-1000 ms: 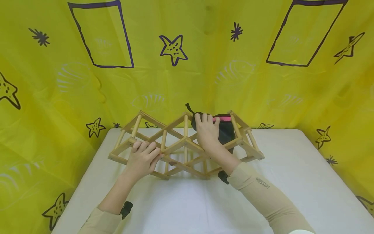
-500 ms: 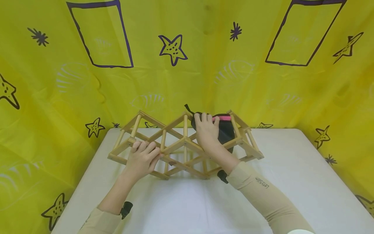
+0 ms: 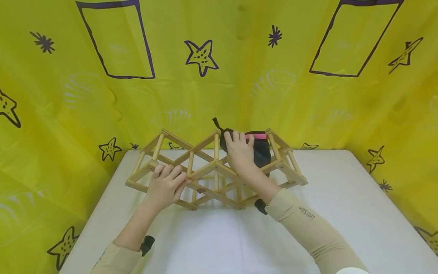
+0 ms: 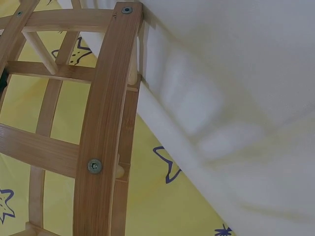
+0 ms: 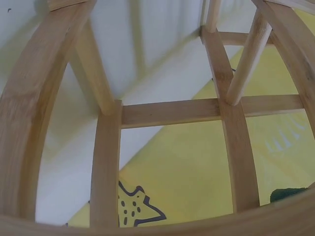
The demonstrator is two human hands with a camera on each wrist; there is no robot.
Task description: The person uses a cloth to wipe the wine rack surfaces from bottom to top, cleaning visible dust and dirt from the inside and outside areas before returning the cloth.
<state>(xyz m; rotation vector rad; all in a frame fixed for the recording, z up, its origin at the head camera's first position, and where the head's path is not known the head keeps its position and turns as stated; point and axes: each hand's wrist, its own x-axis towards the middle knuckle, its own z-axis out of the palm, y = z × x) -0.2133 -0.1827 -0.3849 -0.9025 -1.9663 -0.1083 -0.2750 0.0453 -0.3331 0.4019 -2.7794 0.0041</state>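
Observation:
A folding wooden lattice rack (image 3: 205,170), made of crossed slats and round dowels, stands across the table. My left hand (image 3: 165,189) grips its front slat on the left, fingers curled over the wood. In the right-hand bay of the rack sits a black pouch (image 3: 262,151) with a pink strip along its top and a short black strap at its left end. My right hand (image 3: 240,153) holds the pouch by its upper edge, the fingers over the top; the palm side is hidden. In both wrist views the rack's slats (image 4: 101,123) fill much of the picture, and neither hand shows.
A white-covered table (image 3: 212,243) carries the rack near its back edge. Close behind hangs a yellow curtain (image 3: 236,95) printed with starfish and fish. The right forearm crosses low in front of the rack's right half. Black wrist cameras (image 3: 147,245) sit under both wrists.
The pouch has risen slightly and shifted left in my right hand, its lower tip higher within the rack. My left hand and the rack stay in place.

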